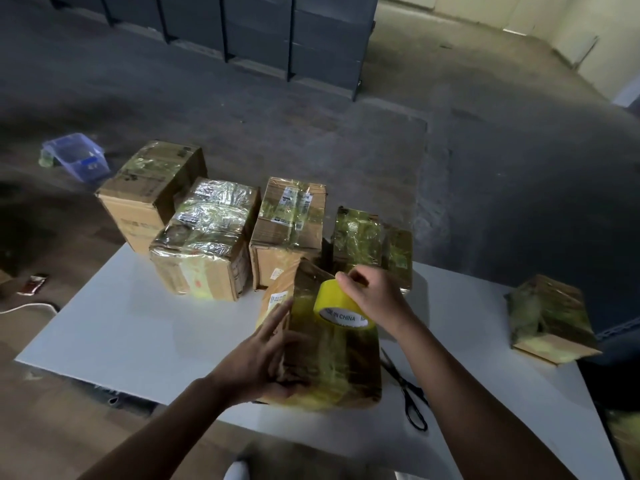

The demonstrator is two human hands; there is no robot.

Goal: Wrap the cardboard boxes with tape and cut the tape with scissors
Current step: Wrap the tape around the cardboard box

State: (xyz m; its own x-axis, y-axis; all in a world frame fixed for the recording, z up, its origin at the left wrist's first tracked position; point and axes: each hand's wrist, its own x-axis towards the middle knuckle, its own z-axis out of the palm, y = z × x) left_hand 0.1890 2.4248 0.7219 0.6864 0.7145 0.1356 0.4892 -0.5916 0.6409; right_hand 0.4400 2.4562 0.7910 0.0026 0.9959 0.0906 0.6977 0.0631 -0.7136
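Note:
A cardboard box (329,362) covered in yellowish tape lies tilted on the white table (145,323), near its front edge. My left hand (263,355) grips the box's left side, fingers spread along it. My right hand (374,299) holds a yellow tape roll (337,306) against the top of the box. Black scissors (407,393) lie on the table just right of the box, handles toward me.
Several taped cardboard boxes (204,244) stand in a cluster at the table's far side. Another taped box (550,317) lies at the right edge. On the floor are a blue plastic bin (78,157) to the far left and dark shelving (277,36) beyond.

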